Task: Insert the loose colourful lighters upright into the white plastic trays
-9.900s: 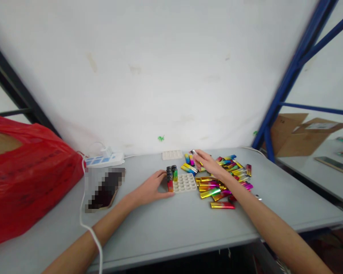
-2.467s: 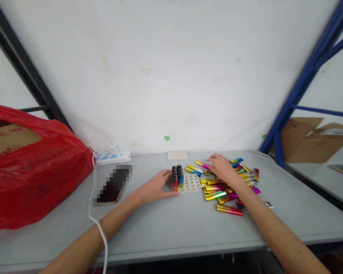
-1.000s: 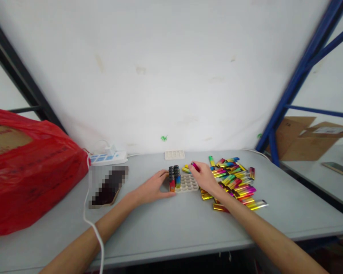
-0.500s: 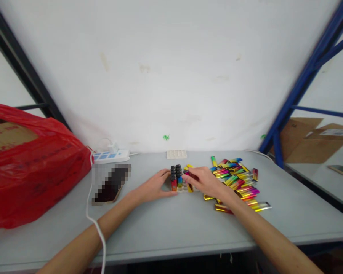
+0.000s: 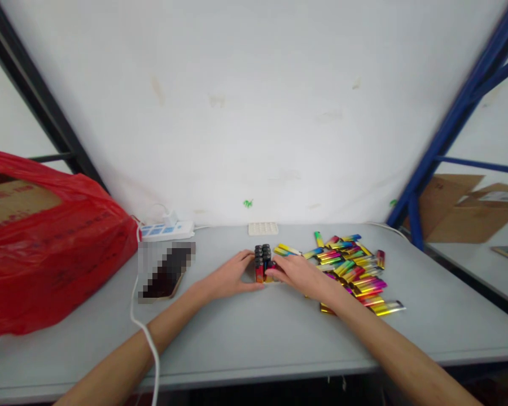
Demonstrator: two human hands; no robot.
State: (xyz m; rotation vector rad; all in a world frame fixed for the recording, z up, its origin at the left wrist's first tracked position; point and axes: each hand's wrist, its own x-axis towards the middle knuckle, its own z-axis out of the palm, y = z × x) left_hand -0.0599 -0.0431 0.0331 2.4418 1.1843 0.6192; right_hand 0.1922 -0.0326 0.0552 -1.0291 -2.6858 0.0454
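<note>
Right hand (image 5: pixel 300 274): pinches a slim, dark-topped lighter (image 5: pixel 271 264), just lowered beside upright black-topped lighters (image 5: pixel 259 263)
Left hand (image 5: pixel 227 276): spread around the white plastic tray (image 5: pixel 275 283)
Shiny multicoloured lighters (image 5: pixel 358 272): heaped rightward

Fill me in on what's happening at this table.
A person is working bare-handed with shiny, multicoloured lighters. The right hand holds one upright at a pale tray, beside the black-topped lighters standing there. The left hand steadies the tray's left side. To the right, a loose pile of lighters lies on the table. A second pale tray sits by the wall.
</note>
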